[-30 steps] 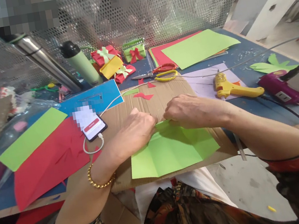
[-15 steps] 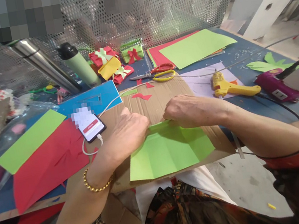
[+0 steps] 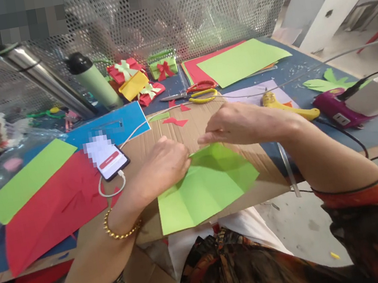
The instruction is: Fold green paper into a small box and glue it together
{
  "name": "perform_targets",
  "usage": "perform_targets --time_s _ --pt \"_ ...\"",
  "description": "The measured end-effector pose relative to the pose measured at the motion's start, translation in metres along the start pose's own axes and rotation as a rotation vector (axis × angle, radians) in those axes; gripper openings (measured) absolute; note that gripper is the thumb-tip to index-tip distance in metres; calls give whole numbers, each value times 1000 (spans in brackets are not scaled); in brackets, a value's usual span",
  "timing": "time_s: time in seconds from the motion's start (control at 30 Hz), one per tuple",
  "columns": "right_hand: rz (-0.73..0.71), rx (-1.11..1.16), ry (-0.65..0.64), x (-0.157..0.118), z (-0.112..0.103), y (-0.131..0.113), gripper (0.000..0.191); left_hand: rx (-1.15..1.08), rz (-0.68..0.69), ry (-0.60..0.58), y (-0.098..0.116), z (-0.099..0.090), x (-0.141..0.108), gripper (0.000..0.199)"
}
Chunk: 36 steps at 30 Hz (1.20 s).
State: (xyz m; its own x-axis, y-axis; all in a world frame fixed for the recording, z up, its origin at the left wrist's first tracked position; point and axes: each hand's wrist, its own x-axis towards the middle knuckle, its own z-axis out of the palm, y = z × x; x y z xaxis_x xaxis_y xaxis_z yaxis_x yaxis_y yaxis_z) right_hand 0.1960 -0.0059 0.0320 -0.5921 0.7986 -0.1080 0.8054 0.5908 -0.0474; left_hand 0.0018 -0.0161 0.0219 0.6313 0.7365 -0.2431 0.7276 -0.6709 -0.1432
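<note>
A creased sheet of light green paper lies tilted on a cardboard sheet in front of me. My left hand is closed on the paper's far left edge, fingertips tucked out of sight. Over the far edge, more to the right, my right hand has its fingers bent together, thumb side toward the left hand. Its fingertips meet the paper's top edge, though how firmly they grip is partly hidden. Small red paper scraps rest on the cardboard beyond the hands.
Scissors lie past the cardboard. A yellow glue gun sits on the right, partly behind my forearm. Left are a charging phone, red paper and a green strip. Small paper boxes with bows and a green bottle stand behind.
The green paper has turned, its right side shifting up and its near left corner slightly down. My right hand has risen a little. The whole view has shifted slightly.
</note>
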Motion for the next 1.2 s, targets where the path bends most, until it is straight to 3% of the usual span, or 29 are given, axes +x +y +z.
perform_targets --time_s 0.07,0.13,0.3,0.9,1.2 --pt "9 28 79 -2 -2 5 46 -11 -31 -4 -3 1 0 34" --pt "-14 70 97 -2 0 5 37 -16 -44 -6 -5 3 1 35" --pt "-15 -11 -4 1 9 -2 18 -26 -72 -34 -7 5 1 36" --pt "-200 -88 -3 9 19 -5 25 -68 -31 -1 -8 7 0 32" --pt "-113 -79 -57 9 18 -9 19 -3 -12 -3 -8 8 0 31"
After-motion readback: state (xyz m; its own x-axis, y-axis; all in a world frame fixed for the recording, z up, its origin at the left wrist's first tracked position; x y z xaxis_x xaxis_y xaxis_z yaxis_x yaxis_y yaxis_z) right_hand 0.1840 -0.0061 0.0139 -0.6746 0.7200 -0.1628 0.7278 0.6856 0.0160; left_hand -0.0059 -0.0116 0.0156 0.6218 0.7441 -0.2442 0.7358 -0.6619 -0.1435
